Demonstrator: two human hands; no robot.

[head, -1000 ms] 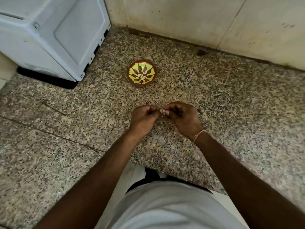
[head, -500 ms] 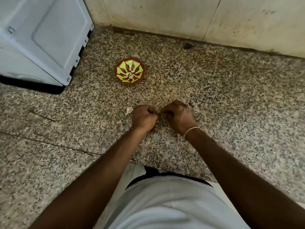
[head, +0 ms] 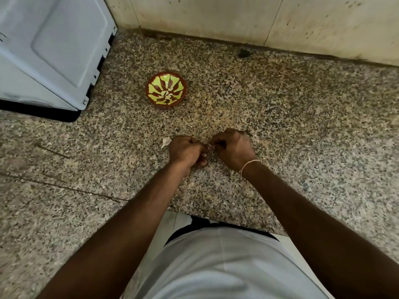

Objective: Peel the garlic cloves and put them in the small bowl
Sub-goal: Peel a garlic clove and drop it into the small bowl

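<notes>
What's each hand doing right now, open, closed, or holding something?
Left hand: fingers curled, pinching the garlic clove held between both hands.
Right hand: fingers curled, pinching the same clove, which is mostly hidden.

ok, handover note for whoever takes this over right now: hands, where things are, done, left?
Left hand and right hand: both curled, pinching a small garlic clove between them, low over the counter.
Small bowl: beyond the hands, a few pale peeled cloves inside.
Loose clove: on the counter, just left of the left hand.
Done: some cloves bowled.
Left: finish this clove, bowl it, then likely the loose one.
</notes>
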